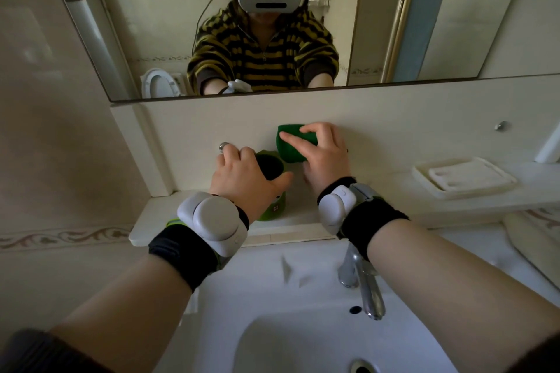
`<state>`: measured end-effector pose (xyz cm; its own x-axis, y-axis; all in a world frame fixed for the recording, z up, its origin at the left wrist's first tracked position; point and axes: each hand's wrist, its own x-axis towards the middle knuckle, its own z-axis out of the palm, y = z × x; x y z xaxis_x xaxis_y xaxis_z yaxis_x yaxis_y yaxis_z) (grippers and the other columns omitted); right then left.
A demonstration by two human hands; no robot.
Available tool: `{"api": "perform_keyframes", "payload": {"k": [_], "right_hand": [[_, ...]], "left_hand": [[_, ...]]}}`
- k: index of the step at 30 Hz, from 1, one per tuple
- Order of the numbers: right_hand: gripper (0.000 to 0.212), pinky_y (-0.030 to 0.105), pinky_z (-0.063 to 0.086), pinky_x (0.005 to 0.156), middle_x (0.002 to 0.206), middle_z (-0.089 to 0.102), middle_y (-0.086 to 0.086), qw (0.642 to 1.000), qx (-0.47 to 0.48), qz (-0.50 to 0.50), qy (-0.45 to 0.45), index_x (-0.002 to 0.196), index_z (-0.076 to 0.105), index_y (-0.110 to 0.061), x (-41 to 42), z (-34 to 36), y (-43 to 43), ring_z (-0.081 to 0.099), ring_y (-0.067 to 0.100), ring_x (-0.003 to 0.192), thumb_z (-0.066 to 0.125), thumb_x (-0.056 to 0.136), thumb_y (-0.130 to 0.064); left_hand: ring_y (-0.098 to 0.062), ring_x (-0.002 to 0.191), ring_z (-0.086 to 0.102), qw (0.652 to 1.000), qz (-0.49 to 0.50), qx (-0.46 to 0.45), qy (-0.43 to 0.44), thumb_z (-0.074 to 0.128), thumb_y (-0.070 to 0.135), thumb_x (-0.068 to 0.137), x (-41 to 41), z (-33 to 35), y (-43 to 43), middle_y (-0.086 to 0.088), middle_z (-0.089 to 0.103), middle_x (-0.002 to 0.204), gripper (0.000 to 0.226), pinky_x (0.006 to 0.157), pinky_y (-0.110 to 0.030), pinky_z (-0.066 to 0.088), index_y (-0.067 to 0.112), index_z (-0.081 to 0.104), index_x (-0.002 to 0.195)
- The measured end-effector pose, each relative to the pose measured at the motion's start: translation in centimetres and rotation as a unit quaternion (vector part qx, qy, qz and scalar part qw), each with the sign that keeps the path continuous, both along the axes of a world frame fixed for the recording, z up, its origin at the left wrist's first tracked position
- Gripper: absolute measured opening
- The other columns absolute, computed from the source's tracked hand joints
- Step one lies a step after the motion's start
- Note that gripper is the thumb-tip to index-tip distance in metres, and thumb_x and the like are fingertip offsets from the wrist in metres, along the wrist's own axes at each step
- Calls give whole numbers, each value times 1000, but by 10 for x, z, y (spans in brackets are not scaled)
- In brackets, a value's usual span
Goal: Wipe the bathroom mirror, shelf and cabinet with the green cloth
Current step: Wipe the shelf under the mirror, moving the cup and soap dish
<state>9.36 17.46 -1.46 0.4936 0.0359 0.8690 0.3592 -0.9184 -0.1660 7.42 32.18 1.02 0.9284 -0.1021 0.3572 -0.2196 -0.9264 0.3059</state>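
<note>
My right hand (324, 154) holds the green cloth (291, 145), bunched, against the cream panel (409, 118) below the mirror (378, 24), just above the shelf (378, 191). My left hand (245, 179) grips a green cup (272, 206) by its rim; the cup stands on the shelf, left of the cloth. The hand covers part of the cup's opening. Both wrists carry white trackers on black bands.
A white soap dish (466, 179) lies on the shelf at the right. Below the shelf are the white sink (303, 327) and its chrome faucet (366, 285). Round screw caps (501, 126) sit on the panel. A tiled wall closes the left side.
</note>
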Motion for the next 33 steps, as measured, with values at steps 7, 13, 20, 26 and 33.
{"api": "perform_keyframes", "payload": {"k": [7,13,20,26,33], "right_hand": [[46,42,50,74,99,58,17,999,-9,4,52,110,68,-21,-4,-16,1,56,40,93,40,76,-11],[52,37,47,71,97,58,15,996,-32,3,78,107,69,-22,-1,-22,-2,56,38,88,69,64,7],[44,28,30,77,103,49,9,972,-90,-12,217,112,64,-34,-4,-23,0,43,30,101,64,76,-9],[39,32,28,102,120,41,6,948,-59,-12,311,123,56,-36,-5,-25,-3,33,28,117,50,86,-25],[49,42,45,85,105,56,19,997,-8,38,66,109,69,-17,-9,21,20,50,40,98,61,71,12]], "left_hand": [[-27,117,38,1000,-3,1,-1,51,68,76,0,-1,1,-10,36,126,77,92,-32,37,8,44,125],[-26,117,37,1000,-3,-11,1,51,69,76,-2,3,2,-10,38,124,79,92,-31,37,8,44,126],[-26,110,39,1000,-4,-17,-23,47,69,77,-6,25,14,-10,42,117,77,89,-32,36,8,48,123],[-29,114,38,999,15,-30,-33,46,69,79,-13,45,32,-13,41,121,79,94,-37,36,6,45,127],[-30,117,38,998,33,-36,-28,46,68,80,-17,62,56,-13,41,123,80,95,-39,37,7,43,132]]}}
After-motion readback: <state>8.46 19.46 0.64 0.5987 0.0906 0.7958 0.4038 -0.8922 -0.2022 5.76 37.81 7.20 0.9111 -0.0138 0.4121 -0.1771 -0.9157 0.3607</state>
